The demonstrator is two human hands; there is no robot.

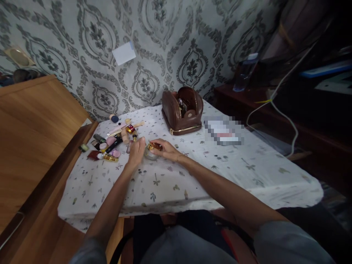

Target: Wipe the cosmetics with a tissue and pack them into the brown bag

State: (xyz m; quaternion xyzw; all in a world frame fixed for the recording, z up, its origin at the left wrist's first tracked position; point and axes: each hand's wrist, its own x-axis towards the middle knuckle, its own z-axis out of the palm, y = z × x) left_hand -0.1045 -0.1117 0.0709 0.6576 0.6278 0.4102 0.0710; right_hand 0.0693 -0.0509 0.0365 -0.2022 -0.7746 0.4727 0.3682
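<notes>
head | right hand (169, 151) on gold-lidded jar (151, 155) | tablecloth edge (170, 205) well apart, bag (191, 124) near

The grey top (176, 247) has short sleeves (288, 242).

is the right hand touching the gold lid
Touching: the head view shows the right hand closed on the gold lid.

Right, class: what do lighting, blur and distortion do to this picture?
Head view: dim overall, the far right nearly black; head view: stretched towards the edges, the bottle slanted and smeared; head view: fine detail soft on the gold-lidded jar; head view: pixelation hiding whatever lies right of the brown bag.
</notes>
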